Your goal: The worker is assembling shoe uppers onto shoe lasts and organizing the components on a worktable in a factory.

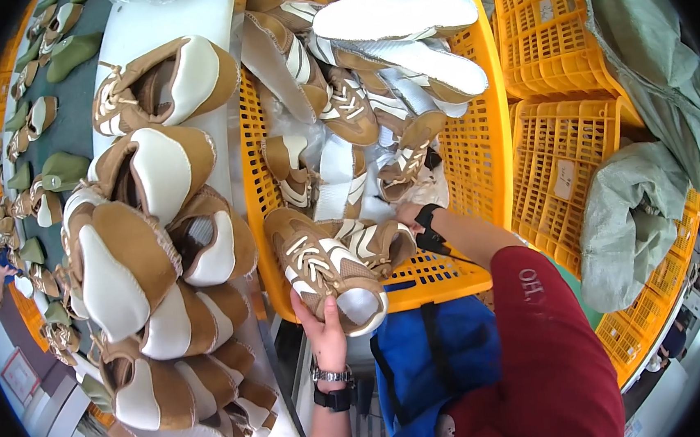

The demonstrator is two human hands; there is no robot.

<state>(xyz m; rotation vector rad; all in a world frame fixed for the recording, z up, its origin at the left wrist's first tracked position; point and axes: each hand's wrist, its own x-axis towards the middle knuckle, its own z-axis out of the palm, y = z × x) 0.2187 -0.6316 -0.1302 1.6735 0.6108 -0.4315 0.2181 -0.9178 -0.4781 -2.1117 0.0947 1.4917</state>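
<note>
My left hand (326,335) is closed on the heel end of a brown-and-white shoe upper (320,258), laced, with a pale insole area showing inside. It is held over the near left corner of a yellow plastic basket (477,159). My right hand (409,214) reaches into the basket beside a second brown shoe upper (383,245); its fingers are mostly hidden, so whether it grips anything does not show. More shoe uppers (348,108) lie jumbled in the basket, several with white undersides (392,16) turned up.
To the left, a stack of shoe uppers (149,168) stands on a white surface (119,52). Beyond it, a dark green belt (84,83) carries shoes and olive shoe lasts (74,55). Yellow crates (564,169) and a pale green woven sack (634,229) are at the right.
</note>
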